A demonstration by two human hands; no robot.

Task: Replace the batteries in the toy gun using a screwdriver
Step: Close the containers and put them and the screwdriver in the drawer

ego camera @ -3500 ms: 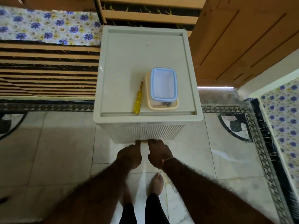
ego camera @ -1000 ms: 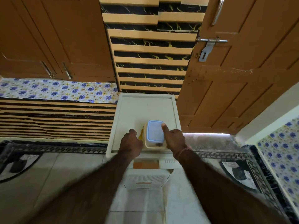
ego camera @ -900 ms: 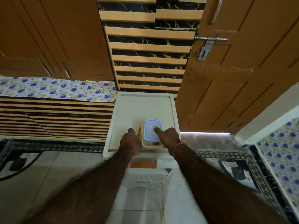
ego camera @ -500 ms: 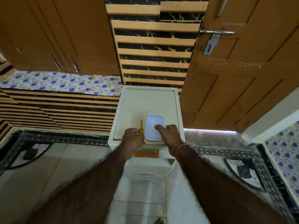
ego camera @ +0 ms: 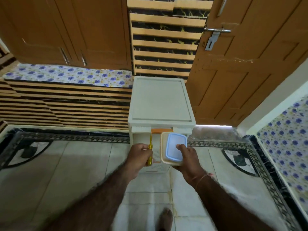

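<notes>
My left hand [ego camera: 139,155] grips a yellow-handled screwdriver [ego camera: 150,150], its shaft pointing away from me. My right hand [ego camera: 187,157] holds a cream plastic box with a pale blue lid [ego camera: 173,148], thumb on the lid. Both are held in the air in front of a white plastic drawer cabinet [ego camera: 160,100], whose top is bare. What is inside the box is hidden. No toy gun is in sight.
The cabinet's upper drawer [ego camera: 160,130] stands slightly open with an orange part showing. A wooden door [ego camera: 241,72] is at the right, wooden cupboards [ego camera: 66,30] at the back left. A flower-patterned ledge [ego camera: 70,75] runs along the left. My bare foot [ego camera: 165,219] stands on the tiled floor.
Both hands have lifted the screwdriver and the box off the cabinet top and drawn them toward me. The cabinet top is now bare.
</notes>
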